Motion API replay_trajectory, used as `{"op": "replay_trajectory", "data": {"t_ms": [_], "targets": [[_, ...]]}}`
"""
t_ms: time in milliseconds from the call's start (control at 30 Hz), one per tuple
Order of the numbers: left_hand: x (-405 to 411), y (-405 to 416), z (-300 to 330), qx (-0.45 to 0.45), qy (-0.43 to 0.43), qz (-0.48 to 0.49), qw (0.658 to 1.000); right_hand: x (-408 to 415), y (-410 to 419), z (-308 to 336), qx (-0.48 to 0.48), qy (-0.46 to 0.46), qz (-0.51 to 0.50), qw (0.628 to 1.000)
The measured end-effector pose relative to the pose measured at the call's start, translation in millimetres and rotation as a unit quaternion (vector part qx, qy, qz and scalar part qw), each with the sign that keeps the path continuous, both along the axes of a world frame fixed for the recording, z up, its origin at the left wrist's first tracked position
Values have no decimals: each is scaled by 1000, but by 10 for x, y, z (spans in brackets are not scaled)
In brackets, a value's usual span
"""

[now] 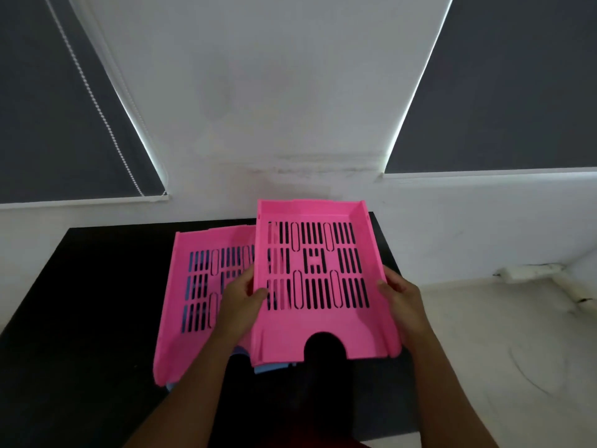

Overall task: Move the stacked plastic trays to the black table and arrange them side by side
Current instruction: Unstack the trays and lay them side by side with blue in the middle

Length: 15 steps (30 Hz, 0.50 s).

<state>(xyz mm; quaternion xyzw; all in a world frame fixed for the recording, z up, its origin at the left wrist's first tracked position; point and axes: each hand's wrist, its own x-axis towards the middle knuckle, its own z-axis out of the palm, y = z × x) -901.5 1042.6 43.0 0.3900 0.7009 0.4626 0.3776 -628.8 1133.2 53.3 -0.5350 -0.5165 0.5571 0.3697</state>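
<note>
I hold a pink slotted plastic tray [318, 328] over the right half of the black table [97, 302]. My left hand [240, 300] grips its left wall and my right hand [403, 303] grips its right wall. A second pink tray [190, 286] lies to the left on the table, and its right part is hidden under the held tray and my left hand. A pale blue tray [269, 368] peeks out beneath both pink ones at their near edges.
A white wall [290, 108] rises right behind the table, with dark roller blinds [517, 92] on both sides. A pale floor [500, 350] lies to the right of the table, with white debris near the wall corner.
</note>
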Motion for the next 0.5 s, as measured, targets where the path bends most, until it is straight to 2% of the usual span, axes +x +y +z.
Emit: {"op": "replay_trajectory", "data": {"t_ms": [267,500], "targets": [[535,314,-119,-49,23,-27,998,550,165,-84,9,-47,-39,998],[861,431,-166,-124,-12,-49,991,809,270,-385,13,-109,-38,993]]}}
